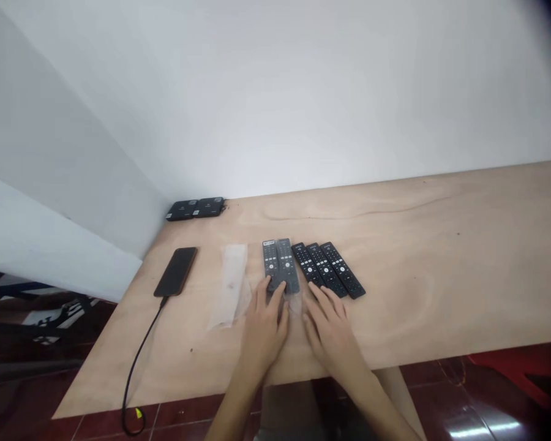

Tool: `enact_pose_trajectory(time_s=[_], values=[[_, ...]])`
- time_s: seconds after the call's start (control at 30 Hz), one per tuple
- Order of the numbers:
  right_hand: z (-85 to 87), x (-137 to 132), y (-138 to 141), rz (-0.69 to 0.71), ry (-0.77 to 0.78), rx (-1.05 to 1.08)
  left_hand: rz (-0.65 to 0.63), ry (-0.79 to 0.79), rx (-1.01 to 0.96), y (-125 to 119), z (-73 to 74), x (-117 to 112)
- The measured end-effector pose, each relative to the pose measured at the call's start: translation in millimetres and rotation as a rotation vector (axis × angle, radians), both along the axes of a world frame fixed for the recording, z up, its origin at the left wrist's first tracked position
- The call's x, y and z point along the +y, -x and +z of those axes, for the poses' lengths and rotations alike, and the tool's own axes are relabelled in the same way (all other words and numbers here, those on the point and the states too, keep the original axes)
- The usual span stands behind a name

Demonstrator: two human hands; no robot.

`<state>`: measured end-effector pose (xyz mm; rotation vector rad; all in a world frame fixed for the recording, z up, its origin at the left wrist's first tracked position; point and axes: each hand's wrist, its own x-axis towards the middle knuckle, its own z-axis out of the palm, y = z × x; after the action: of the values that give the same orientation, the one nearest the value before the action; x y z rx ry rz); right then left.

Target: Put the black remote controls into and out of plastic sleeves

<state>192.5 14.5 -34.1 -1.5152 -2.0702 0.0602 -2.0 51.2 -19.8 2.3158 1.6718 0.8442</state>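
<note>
From my remote station I log the left hand (264,331) at lower centre, its fingers (275,294) lying across the lower ends of two grey remote controls (278,263); I cannot tell whether they grip. The right hand (330,334) is extended and unclenched, its fingers (316,300) at the lower ends of three black remote controls (328,269), holding nothing that I can see.

Risk: the closely packed remotes could be knocked askew by a careless sideways hand movement. The clear plastic sheet (232,285) lies left of centre, with the smartphone (176,272) and its black cable (140,361) further left. Two black boxes (195,208) sit at the plywood table's (408,208) far corner. Nothing obstructs the hands.
</note>
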Motion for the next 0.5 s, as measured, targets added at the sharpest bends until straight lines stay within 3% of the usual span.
enact_pose_trajectory(time_s=[0.1,0.3,0.5], values=[[-4.6,2.1,1.1,-0.098,-0.040,-0.024,-0.003,-0.003,0.026,-1.1,0.4,-1.6],[0.4,-2.9,2.7,-0.146,-0.048,0.024,-0.024,-0.015,0.037,-1.7,0.3,-1.7],[-1.4,-16.8,-13.5,-0.037,-0.065,0.100,-0.029,-0.066,0.019,-3.3,5.9,-2.0]])
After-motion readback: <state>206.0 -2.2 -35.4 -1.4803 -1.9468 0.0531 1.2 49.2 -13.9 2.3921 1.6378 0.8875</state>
